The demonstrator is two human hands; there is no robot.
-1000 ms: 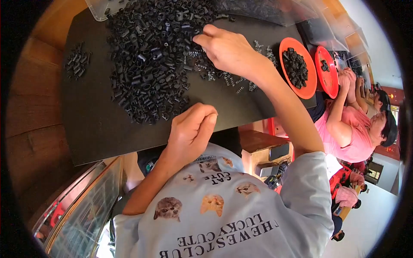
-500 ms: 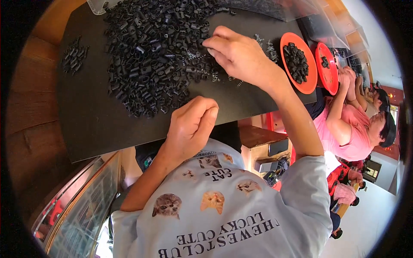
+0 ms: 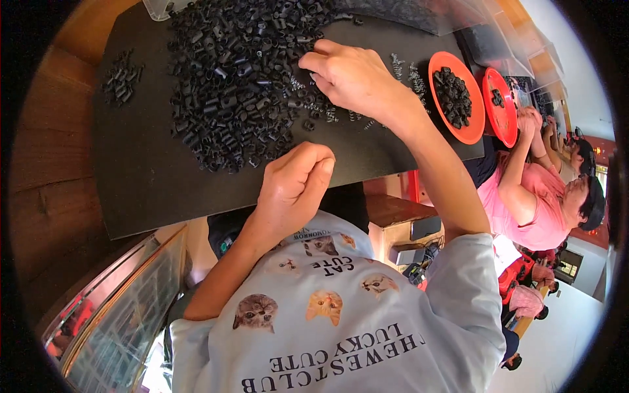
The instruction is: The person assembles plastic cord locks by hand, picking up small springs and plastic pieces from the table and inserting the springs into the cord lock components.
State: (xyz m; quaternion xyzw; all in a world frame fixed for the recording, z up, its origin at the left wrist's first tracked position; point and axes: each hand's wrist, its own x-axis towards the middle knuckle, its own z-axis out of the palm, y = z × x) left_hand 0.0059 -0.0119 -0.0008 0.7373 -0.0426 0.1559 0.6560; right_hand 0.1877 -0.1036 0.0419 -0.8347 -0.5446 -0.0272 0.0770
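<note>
A large heap of small black hollow plastic parts (image 3: 229, 85) covers much of the dark table (image 3: 144, 177). My right hand (image 3: 350, 75) reaches to the heap's right edge, thumb and fingertips bent together over the parts. Whatever lies between those fingertips is too small or hidden to make out. My left hand (image 3: 295, 183) is closed in a loose fist at the table's near edge, thumb laid over the fingers; its contents do not show. Small metal springs (image 3: 331, 114) lie scattered below and beside my right hand, with more springs (image 3: 416, 78) farther right.
An orange-red plate (image 3: 458, 128) of black parts stands on the right, beside a red plate (image 3: 503, 118) with a few pieces. A small pile of thin dark parts (image 3: 121, 82) lies at left. Clear plastic bins (image 3: 504, 46) stand far right. A co-worker in pink (image 3: 534, 206) sits beyond.
My right hand has shifted slightly left along the heap's edge. My left hand stays closed in nearly the same place. The view has tilted a little.
</note>
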